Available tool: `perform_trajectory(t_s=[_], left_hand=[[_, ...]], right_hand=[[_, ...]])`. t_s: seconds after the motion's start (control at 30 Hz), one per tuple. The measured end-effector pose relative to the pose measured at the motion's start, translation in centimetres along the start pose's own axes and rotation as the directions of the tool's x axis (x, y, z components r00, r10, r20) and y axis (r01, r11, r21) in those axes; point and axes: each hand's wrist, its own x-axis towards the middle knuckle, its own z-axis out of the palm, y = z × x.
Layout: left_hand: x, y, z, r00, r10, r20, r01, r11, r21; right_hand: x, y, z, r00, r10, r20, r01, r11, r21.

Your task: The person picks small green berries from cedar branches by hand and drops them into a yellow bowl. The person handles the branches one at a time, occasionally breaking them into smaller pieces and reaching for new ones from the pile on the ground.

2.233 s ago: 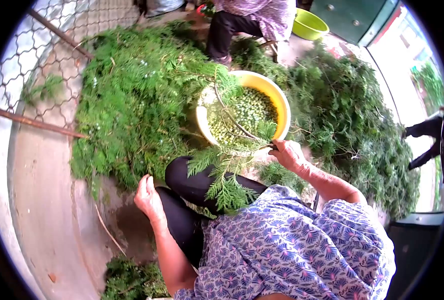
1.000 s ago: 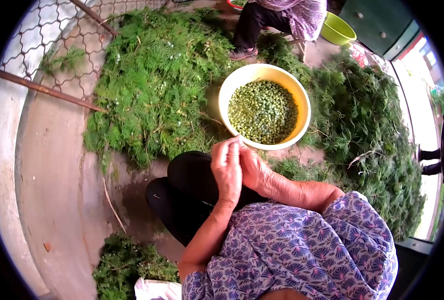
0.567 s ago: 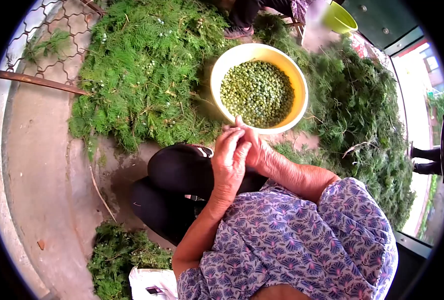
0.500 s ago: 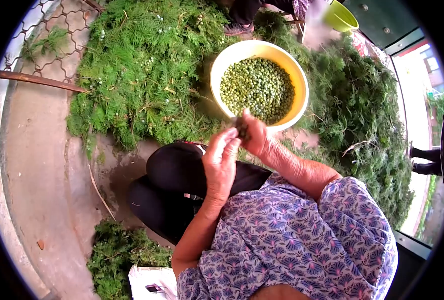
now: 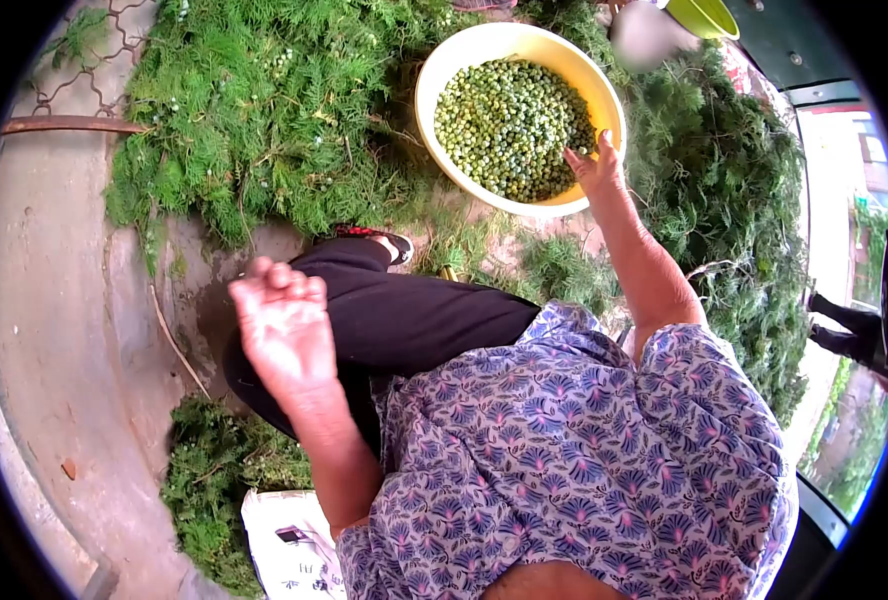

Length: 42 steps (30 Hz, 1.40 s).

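Note:
A yellow basin (image 5: pixel 461 50), well filled with small round green berries (image 5: pixel 514 130), stands on the ground in front of me. My right hand (image 5: pixel 602 172) is at the basin's near right rim, fingers apart over the berries, with nothing visible in it. Off to the left, above my dark-trousered knee, my left hand (image 5: pixel 289 325) is raised palm up. Its fingers are a little curled but apart, and the palm shows bare.
Heaps of cut green conifer branches (image 5: pixel 254 120) lie left of the basin, with more branches (image 5: pixel 714 170) on its right. A smaller pile (image 5: pixel 214 470) lies near a white bag (image 5: pixel 289 530) with a phone-like item on it. A green tub (image 5: pixel 704 15) and another person's legs (image 5: pixel 844 325) show farther off.
My hands were together before the basin around something dark and small. They have parted: the right reached forward to the basin, the left swung out left. The dark thing no longer shows.

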Motion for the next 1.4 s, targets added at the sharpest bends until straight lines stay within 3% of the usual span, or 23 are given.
perform_trajectory(t_s=[0.1,0.2,0.3,0.5,0.57,0.73,0.83,0.9,0.93,0.97,1.07,1.13,1.17,1.23,1.3,1.37,1.4], left_hand=[[0.1,3.2,-1.8,0.993,0.102,-0.064,-0.098,0.994,0.058],[0.0,5.0,-3.4,0.978,0.174,-0.112,-0.163,0.982,0.096],[-0.1,6.6,-4.8,0.967,0.222,-0.124,-0.205,0.969,0.134],[-0.5,9.3,-7.5,0.973,0.227,-0.05,-0.222,0.971,0.086],[-0.8,9.5,-8.1,0.974,0.216,0.07,-0.219,0.975,0.036],[-0.8,8.9,-7.9,0.965,0.206,0.164,-0.218,0.974,0.063],[-0.7,8.5,-7.6,0.965,0.188,0.182,-0.201,0.978,0.056],[-0.5,8.5,-7.7,0.965,0.178,0.194,-0.191,0.98,0.052],[-0.5,8.5,-7.8,0.965,0.18,0.193,-0.193,0.98,0.053],[-0.4,8.5,-8.0,0.966,0.174,0.189,-0.188,0.98,0.058],[0.0,8.5,-8.0,0.967,0.166,0.193,-0.181,0.981,0.063],[0.0,8.5,-8.0,0.967,0.17,0.188,-0.186,0.98,0.067],[0.0,8.5,-7.9,0.967,0.173,0.19,-0.188,0.98,0.067],[-0.1,8.4,-7.9,0.97,0.193,0.15,-0.207,0.975,0.085],[-0.4,8.4,-7.6,0.968,0.194,0.159,-0.207,0.975,0.073],[-0.3,8.5,-7.6,0.97,0.193,0.144,-0.205,0.976,0.068],[-0.4,8.7,-7.8,0.968,0.178,0.175,-0.196,0.976,0.094]], right_hand=[[0.9,0.4,-0.8,0.998,0.0,-0.058,-0.001,1.0,-0.016],[1.2,1.6,-2.1,0.993,0.077,0.09,-0.072,0.996,-0.057],[0.6,3.6,-2.2,0.985,0.167,0.037,-0.162,0.979,-0.124],[-2.1,6.6,-1.9,0.957,0.277,0.089,-0.254,0.944,-0.211],[-2.9,7.5,-1.5,0.955,0.277,0.11,-0.249,0.944,-0.214],[-6.0,9.1,1.6,0.915,0.29,0.282,-0.103,0.842,-0.53],[-7.1,10.2,4.5,0.825,0.26,0.502,0.243,0.638,-0.73],[-7.3,10.9,6.8,0.71,0.231,0.666,0.609,0.273,-0.744],[-6.7,12.1,7.5,0.538,0.098,0.837,0.834,0.078,-0.546],[-5.9,12.9,8.6,0.474,0.201,0.857,0.877,-0.016,-0.481],[-3.9,16.9,10.3,0.447,0.132,0.885,0.893,-0.018,-0.449],[-3.1,18.1,11.7,0.265,0.065,0.962,0.957,-0.144,-0.254],[-2.6,18.5,12.6,0.262,0.063,0.963,0.957,-0.143,-0.251],[-3.3,17.7,14.8,0.526,0.477,0.704,0.849,-0.345,-0.401],[-1.9,18.9,15.6,0.501,0.51,0.699,0.857,-0.403,-0.321],[-0.8,19.8,16.3,0.54,0.576,0.613,0.829,-0.489,-0.27],[-0.1,20.7,16.0,0.52,0.547,0.657,0.828,-0.513,-0.228]])
